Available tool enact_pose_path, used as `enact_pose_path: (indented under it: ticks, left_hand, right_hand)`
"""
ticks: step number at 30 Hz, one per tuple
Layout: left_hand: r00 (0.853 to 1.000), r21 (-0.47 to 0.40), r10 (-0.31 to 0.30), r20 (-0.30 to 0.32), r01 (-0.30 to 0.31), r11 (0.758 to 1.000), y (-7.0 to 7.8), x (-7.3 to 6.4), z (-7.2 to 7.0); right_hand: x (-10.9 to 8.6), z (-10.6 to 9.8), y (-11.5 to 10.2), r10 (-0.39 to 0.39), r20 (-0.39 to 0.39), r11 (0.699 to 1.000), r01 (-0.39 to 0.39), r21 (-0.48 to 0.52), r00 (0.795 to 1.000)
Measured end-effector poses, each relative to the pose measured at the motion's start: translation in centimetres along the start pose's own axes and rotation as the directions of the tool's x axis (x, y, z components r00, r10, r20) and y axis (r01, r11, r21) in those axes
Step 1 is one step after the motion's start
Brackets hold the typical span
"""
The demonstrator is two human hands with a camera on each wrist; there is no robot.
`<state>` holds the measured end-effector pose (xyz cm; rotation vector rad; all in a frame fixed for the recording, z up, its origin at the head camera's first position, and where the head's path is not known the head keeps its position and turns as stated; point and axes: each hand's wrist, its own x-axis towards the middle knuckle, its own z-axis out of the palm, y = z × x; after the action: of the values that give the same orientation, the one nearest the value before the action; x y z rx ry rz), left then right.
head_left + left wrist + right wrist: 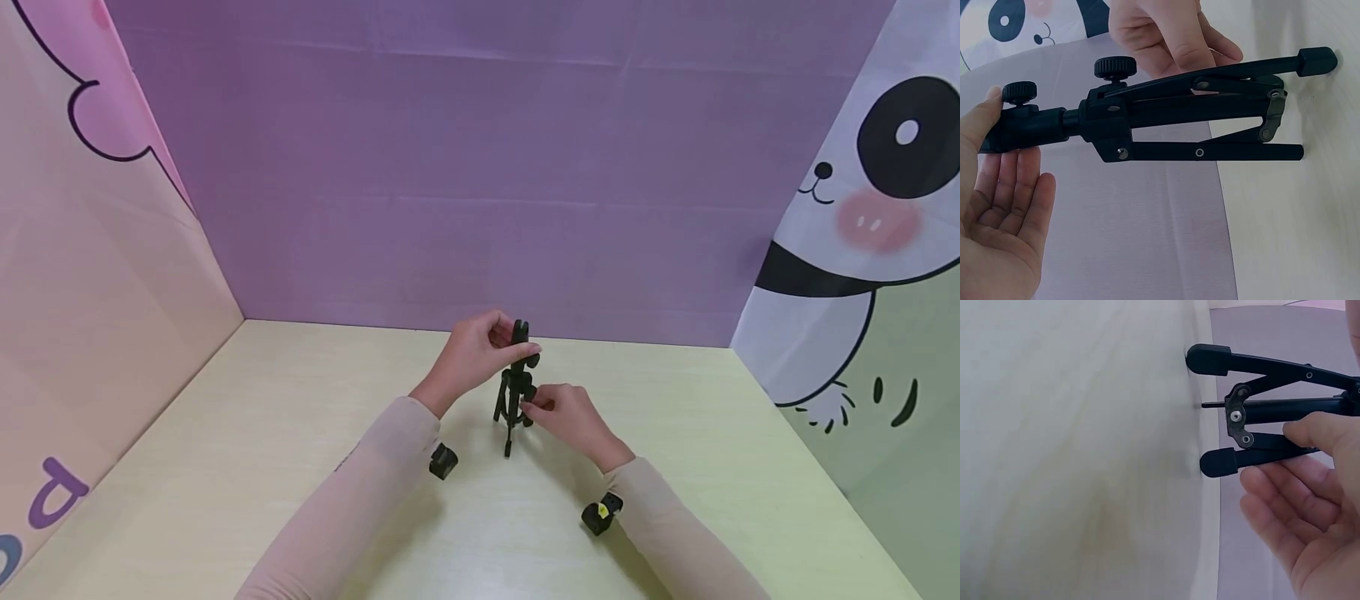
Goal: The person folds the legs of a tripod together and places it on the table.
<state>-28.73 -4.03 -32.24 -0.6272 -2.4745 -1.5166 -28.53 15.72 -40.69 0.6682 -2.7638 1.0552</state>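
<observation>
A small black tripod (514,387) stands upright on the table with its legs only partly spread. My left hand (478,357) grips its top section, thumb near the upper knob (1020,92). Lower down, my right hand (573,419) pinches one leg between thumb and fingers, just above that leg's rubber foot (1219,463). A second rubber foot (1209,359) is close against the tabletop. In the left wrist view, one leg (1260,152) ends squarely without a rubber cap. Another knob (1115,67) sits at the leg collar.
The pale wooden table (300,500) runs back to a purple backdrop (450,167). Printed side panels stand left and right, the right one with a panda (825,325). Small black cameras (443,461) are worn at both wrists.
</observation>
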Motion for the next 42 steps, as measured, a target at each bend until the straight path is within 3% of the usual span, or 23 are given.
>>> enact_pose_path:
  ticks: [5, 11, 16, 27, 42]
  left_hand:
    - [1.000, -0.008, 0.002, -0.004, -0.002, 1.000, 0.1, 0.0, 0.0]
    - [1.000, -0.009, 0.000, -0.012, 0.000, 1.000, 0.2, 0.1, 0.0]
    - [1.000, -0.013, 0.005, -0.012, -0.005, 1.000, 0.1, 0.2, 0.0]
    - [1.000, -0.015, 0.007, -0.015, -0.007, 1.000, 0.0, 0.2, 0.0]
    - [1.000, -0.014, 0.013, -0.019, -0.013, 1.000, -0.1, 0.1, 0.0]
  right_hand:
    - [0.2, -0.1, 0.3, -0.005, 0.051, 0.999, 0.004, 0.034, 0.999]
    - [0.3, 0.0, 0.9, 0.059, 0.181, 0.990, -0.081, 0.116, 0.982]
    - [0.6, 0.4, 1.3, 0.080, 0.240, 0.983, -0.117, 0.144, 0.967]
    - [0.9, 0.7, 0.9, 0.127, 0.298, 0.970, -0.181, 0.160, 0.946]
    - [1.6, 1.3, 1.0, 0.131, 0.344, 0.930, -0.235, 0.281, 0.930]
